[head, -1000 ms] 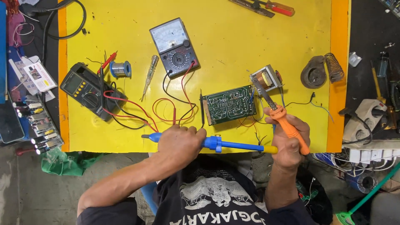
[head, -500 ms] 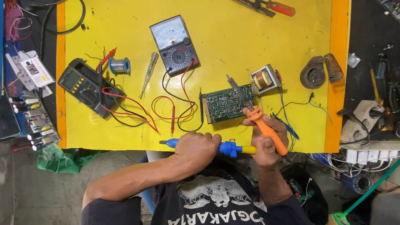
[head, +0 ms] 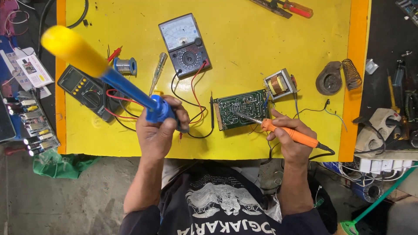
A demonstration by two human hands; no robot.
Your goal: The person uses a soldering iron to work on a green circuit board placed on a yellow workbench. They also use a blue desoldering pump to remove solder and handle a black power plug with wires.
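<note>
Two hands over yellow tabletop (head: 261, 26): left hand (head: 159, 130) clenched around blue-and-yellow plastic desoldering pump (head: 104, 76), raised off the bench; right hand (head: 289, 139) grasping orange-handled soldering iron (head: 287, 132), tip on green circuit board (head: 241, 109). Risks: lingering heat may lift pads; red and black probe leads (head: 191, 98) near, may scorch

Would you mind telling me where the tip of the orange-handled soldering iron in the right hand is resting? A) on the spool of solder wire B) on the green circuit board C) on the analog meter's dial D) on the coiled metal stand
B: the right hand holds the soldering iron with its tip on the green circuit board, beside the small transformer.
</note>
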